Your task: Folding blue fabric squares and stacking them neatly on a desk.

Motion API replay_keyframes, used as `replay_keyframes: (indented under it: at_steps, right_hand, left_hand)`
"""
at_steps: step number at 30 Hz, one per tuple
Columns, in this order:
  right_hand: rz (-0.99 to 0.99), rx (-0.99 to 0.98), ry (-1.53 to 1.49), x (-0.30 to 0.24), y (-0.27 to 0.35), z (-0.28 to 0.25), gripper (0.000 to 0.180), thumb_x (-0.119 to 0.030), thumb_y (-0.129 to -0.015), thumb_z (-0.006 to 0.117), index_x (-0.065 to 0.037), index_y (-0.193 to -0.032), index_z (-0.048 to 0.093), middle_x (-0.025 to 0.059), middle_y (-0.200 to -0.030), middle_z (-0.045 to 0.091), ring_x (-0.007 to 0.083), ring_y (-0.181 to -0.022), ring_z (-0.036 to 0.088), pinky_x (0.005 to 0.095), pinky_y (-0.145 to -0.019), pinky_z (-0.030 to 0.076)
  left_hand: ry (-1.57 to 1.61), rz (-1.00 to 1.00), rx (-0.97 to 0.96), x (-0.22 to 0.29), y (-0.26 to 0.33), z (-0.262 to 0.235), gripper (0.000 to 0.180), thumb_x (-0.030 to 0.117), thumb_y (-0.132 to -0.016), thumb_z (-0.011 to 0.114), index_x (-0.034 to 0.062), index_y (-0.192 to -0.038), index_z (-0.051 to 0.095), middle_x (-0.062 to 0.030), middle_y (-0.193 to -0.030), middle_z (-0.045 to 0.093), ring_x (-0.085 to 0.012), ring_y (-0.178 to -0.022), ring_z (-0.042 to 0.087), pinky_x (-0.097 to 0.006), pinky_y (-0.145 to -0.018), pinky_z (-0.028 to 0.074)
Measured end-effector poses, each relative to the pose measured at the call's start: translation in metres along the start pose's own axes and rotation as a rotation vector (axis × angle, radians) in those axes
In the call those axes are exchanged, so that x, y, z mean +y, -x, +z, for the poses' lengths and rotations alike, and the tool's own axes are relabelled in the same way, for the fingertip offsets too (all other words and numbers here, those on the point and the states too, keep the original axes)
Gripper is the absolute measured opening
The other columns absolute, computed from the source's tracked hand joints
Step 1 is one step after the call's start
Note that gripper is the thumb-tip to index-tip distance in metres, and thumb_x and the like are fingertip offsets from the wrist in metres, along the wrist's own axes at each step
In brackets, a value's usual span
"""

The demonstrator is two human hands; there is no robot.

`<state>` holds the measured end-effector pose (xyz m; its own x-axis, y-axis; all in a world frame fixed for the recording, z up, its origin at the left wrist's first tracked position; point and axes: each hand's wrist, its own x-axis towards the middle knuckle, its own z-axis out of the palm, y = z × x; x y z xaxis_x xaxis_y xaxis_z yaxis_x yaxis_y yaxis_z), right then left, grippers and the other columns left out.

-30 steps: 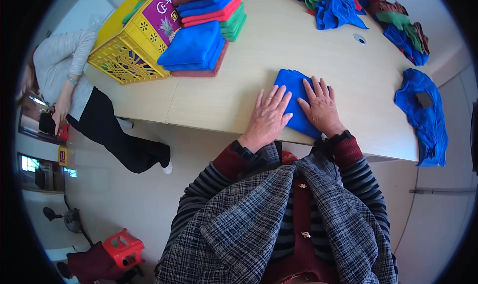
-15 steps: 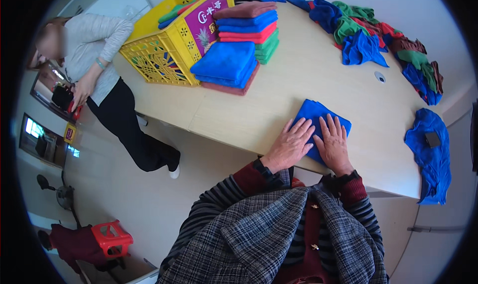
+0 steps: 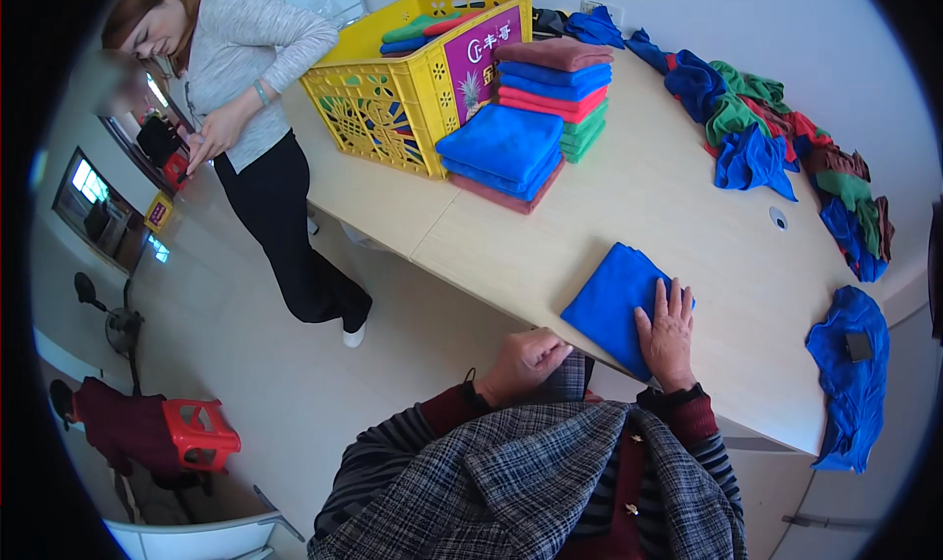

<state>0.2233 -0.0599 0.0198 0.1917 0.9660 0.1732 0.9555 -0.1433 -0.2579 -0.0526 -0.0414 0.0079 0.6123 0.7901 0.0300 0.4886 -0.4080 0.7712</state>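
Note:
A folded blue cloth lies flat on the table near its front edge. My right hand rests on the cloth's right side, fingers stretched out and palm down. Off the cloth, by the table edge to its left, my left hand is curled into a loose fist, and nothing shows in it. Farther back stands a pile of folded blue cloths on a brown one. Behind it, a taller stack holds brown, blue, red and green folded cloths.
A yellow plastic crate with folded cloths stands at the table's back left. Crumpled cloths line the far right side. A blue cloth with a small dark block hangs over the right edge. A person stands beyond the table's left side.
My left hand has lifted off the cloth, drawn back toward me and curled up. My right hand stays on the cloth. The view has shifted, and the other person looks more upright.

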Motion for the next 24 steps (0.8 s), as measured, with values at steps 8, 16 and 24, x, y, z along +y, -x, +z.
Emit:
replay_keyframes:
  at_steps: [8,16,24]
  right_hand:
    - [-0.188,-0.084,-0.091,-0.069,0.015,-0.003,0.065,-0.04,-0.103,0.05,-0.003,-0.154,0.036,0.0264,-0.16,0.03,0.0484,-0.149,0.021,0.0543,-0.121,0.022]
    - [-0.197,-0.004,-0.384,-0.022,0.032,0.003,0.06,-0.034,-0.103,0.053,-0.004,-0.153,0.039,0.0231,-0.159,0.034,0.0415,-0.149,0.027,0.0512,-0.121,0.025]
    - [-0.16,0.108,-0.151,0.01,0.048,0.011,0.054,-0.031,-0.103,0.052,-0.003,-0.149,0.044,0.0193,-0.153,0.044,0.037,-0.147,0.034,0.0479,-0.121,0.027]
  left_hand:
    - [1.385,-0.41,0.226,-0.005,0.012,0.01,0.046,0.026,-0.102,0.061,0.0048,-0.141,0.049,-0.0128,-0.134,0.061,-0.0257,-0.117,0.062,-0.038,-0.092,0.056]
    - [1.349,-0.278,0.375,-0.009,0.008,-0.04,0.054,0.028,-0.098,0.062,0.0043,-0.144,0.046,-0.011,-0.14,0.057,-0.0248,-0.124,0.058,-0.043,-0.105,0.047]
    - [1.297,-0.159,0.453,0.026,-0.048,-0.145,0.057,0.027,-0.095,0.065,0.0052,-0.144,0.047,-0.0099,-0.138,0.059,-0.0274,-0.125,0.057,-0.047,-0.109,0.043]
